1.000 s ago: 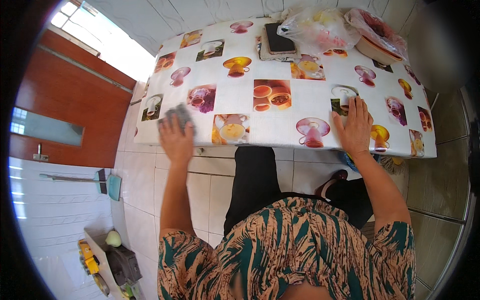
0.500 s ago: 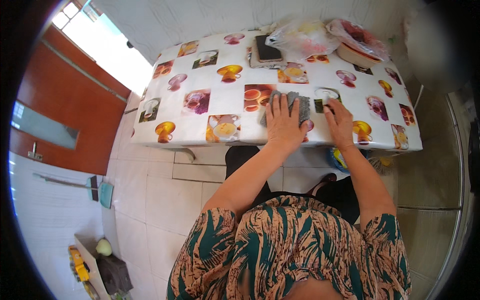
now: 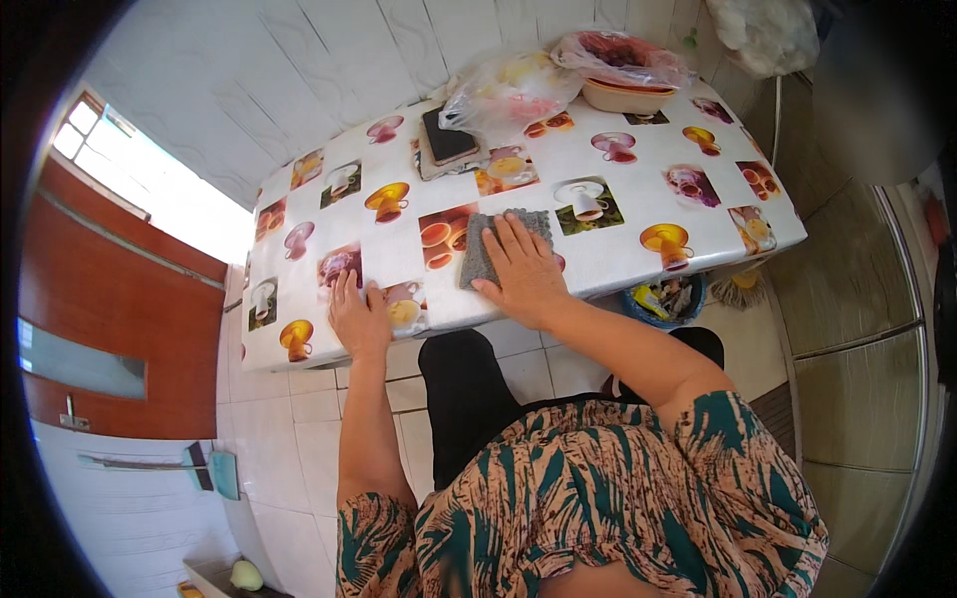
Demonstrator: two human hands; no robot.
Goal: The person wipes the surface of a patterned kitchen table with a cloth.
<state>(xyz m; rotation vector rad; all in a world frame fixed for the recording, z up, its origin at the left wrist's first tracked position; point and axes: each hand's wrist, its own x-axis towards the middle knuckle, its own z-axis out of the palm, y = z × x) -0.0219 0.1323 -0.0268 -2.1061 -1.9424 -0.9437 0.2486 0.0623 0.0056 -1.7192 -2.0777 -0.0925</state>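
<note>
A grey folded cloth (image 3: pixel 481 261) lies on a patterned white tablecloth (image 3: pixel 384 264) near the table's front edge. My right hand (image 3: pixel 526 274) rests flat on the cloth's right part, fingers stretched out over it. To the left, my left hand (image 3: pixel 361 317) touches the tablecloth beside the front edge, its fingers spread and nothing in it.
At the back of the table lie a dark phone (image 3: pixel 449 135), a clear plastic bag (image 3: pixel 513 92) and a bag-covered basin (image 3: pixel 626 95). Under the right side stands a blue bin (image 3: pixel 663 304). A brown door (image 3: pixel 120 319) is at the left.
The left hand has left the cloth and moved left along the tablecloth. The right hand, earlier on bare tablecloth, now lies on the cloth. The view has shifted and turned.
</note>
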